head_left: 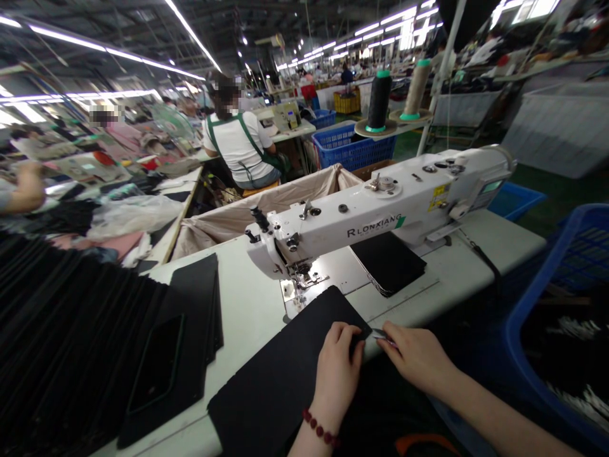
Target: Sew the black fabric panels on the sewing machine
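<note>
A large black fabric panel (285, 355) lies across the table's front edge, below the needle area of a white sewing machine (328, 228). My left hand (337, 365), with a dark red bead bracelet at the wrist, pinches the panel near its right corner. Small metal thread snips (379, 333) are in my right hand (413, 352), their blades at that same corner; the fingers cover most of the handle. Behind the panel, under the machine arm, rests a stack of smaller black pieces (392, 260).
At left, a phone (157, 362) lies on black panels (195, 298) beside a tall black stack (61, 343). A blue basket (516, 336) stands at right. Thread cones (379, 101) rise behind the machine. Beyond a cloth-lined bin (209, 222) sits a co-worker (242, 139).
</note>
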`<state>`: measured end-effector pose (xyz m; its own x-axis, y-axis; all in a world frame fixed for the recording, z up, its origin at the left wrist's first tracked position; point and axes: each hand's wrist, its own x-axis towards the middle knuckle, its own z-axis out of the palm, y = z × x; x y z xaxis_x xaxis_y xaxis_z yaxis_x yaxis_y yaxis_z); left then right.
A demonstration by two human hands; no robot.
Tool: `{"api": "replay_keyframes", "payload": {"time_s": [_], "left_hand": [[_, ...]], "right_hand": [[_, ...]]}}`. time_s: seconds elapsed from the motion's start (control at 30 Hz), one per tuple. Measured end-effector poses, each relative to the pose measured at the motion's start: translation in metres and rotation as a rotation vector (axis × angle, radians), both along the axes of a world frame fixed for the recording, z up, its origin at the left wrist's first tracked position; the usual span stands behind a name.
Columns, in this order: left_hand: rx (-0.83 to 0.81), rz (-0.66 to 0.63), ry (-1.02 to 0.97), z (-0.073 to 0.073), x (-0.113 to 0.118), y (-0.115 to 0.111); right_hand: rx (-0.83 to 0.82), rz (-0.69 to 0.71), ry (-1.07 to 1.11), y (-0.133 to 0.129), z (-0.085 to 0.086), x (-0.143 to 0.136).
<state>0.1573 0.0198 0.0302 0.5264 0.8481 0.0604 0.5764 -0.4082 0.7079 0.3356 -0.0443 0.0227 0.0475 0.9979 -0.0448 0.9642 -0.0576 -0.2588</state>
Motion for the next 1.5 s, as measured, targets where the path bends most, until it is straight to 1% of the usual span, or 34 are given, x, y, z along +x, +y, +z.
{"api": "replay_keyframes", "payload": {"time_s": [0.33,0.57,0.63,0.77,0.83,0.93,1.1,1.33,1.5], "left_hand": [[-0.024,0.002,0.015,0.002,0.000,0.001],[-0.030,-0.005,0.022,0.003,0.000,0.001],[-0.028,-0.005,0.026,0.004,0.000,0.001],[-0.014,-0.008,0.048,0.003,0.001,0.003],[0.008,-0.023,0.081,0.002,0.004,0.004],[0.067,-0.052,0.153,0.002,0.012,0.005],[0.114,-0.075,0.216,0.002,0.022,0.008],[0.120,-0.089,0.228,0.002,0.020,0.010],[0.114,-0.090,0.233,0.002,0.020,0.011]], "right_hand": [[0.008,-0.003,0.025,0.000,0.004,0.000],[0.011,-0.032,-0.020,0.002,0.000,-0.006],[0.010,-0.059,0.004,0.004,-0.002,-0.007],[0.003,-0.106,0.120,0.006,-0.002,-0.006],[0.009,-0.109,0.165,0.005,-0.001,-0.004],[0.021,-0.105,0.174,0.002,-0.002,0.000],[0.024,-0.067,0.101,-0.001,-0.002,0.004],[0.030,0.046,0.038,0.001,0.002,0.005],[0.031,0.082,0.036,0.002,0.003,0.005]]}}
